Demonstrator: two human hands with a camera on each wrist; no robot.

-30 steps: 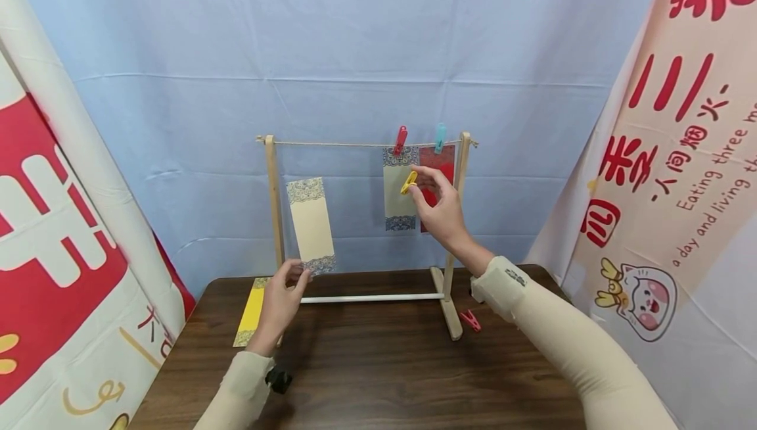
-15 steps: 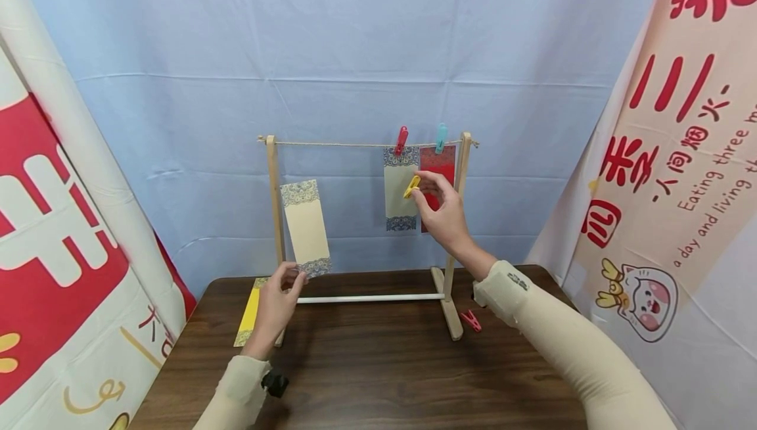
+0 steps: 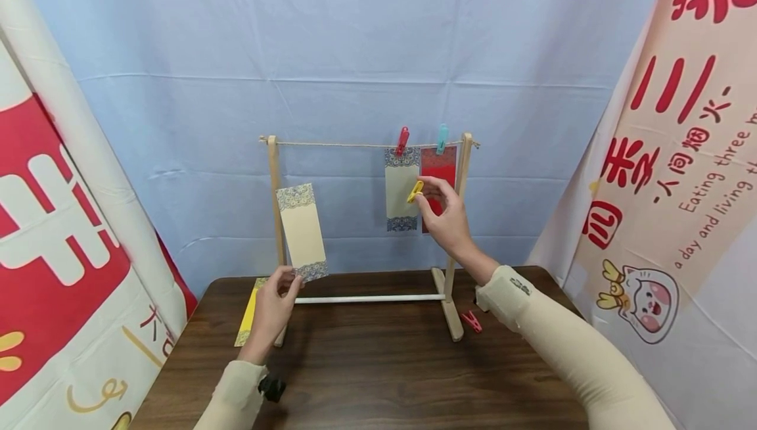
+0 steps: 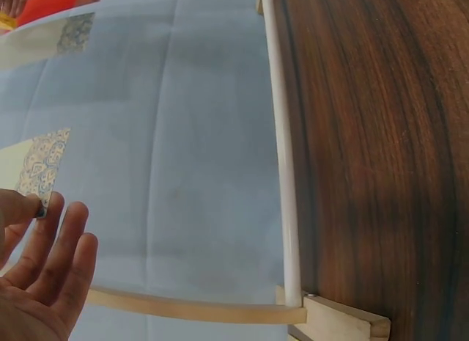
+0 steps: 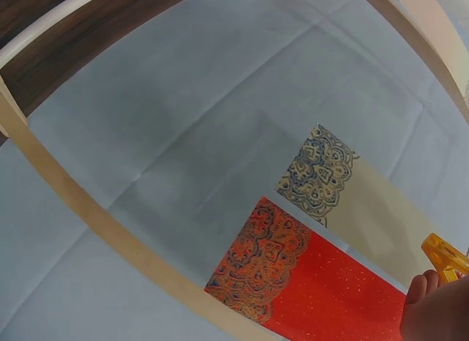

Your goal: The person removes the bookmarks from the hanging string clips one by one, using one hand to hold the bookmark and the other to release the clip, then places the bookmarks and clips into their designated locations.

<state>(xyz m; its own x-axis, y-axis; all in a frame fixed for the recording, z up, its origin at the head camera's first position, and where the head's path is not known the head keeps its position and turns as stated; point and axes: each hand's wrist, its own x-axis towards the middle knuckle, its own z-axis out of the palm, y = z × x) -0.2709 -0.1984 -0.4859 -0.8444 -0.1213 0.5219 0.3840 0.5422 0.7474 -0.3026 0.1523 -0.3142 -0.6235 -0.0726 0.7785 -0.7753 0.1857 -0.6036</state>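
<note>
My left hand (image 3: 273, 305) pinches a cream paper card (image 3: 301, 229) with patterned ends by its lower left corner; the card stands tilted in front of the left post. In the left wrist view, thumb and forefinger grip that corner while the other fingers extend. My right hand (image 3: 446, 219) holds a yellow clothespin (image 3: 416, 191) between thumb and fingers, in front of the hanging cards. A beige card (image 3: 401, 190) hangs from the rope (image 3: 331, 144) under a red clothespin (image 3: 402, 141). Beside it a red card (image 3: 437, 166), partly behind my hand, hangs under a blue clothespin (image 3: 442, 139).
The wooden frame (image 3: 464, 187) stands on the dark table (image 3: 367, 364), with a white bar (image 3: 372, 298) low between its posts. A yellow card (image 3: 245, 315) lies at the left, partly behind my left arm. A pink clothespin (image 3: 471, 321) lies near the frame's right foot.
My left hand has moved the cream card left and slightly down, toward the left post. The right hand has shifted slightly right and down with the yellow clothespin.
</note>
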